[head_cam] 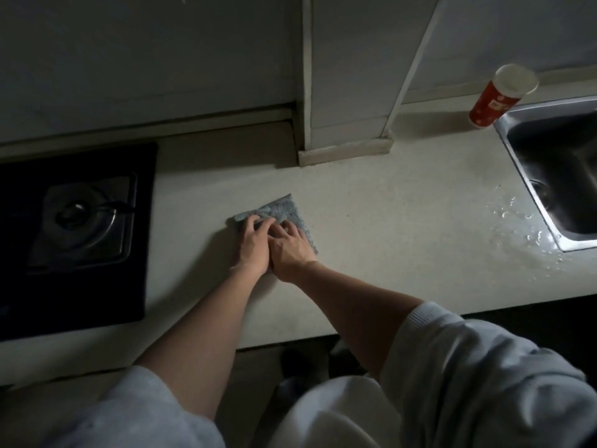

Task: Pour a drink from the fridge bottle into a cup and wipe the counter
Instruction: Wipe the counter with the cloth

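Pressing cloth (pixel 285 211) onto counter (pixel 387 227) | left hand (pixel 254 247), right hand (pixel 293 252) atop near half

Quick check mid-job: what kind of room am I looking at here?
Most likely a home kitchen: a black glass gas hob is set into the pale speckled counter, with a stainless steel sink at the other end.
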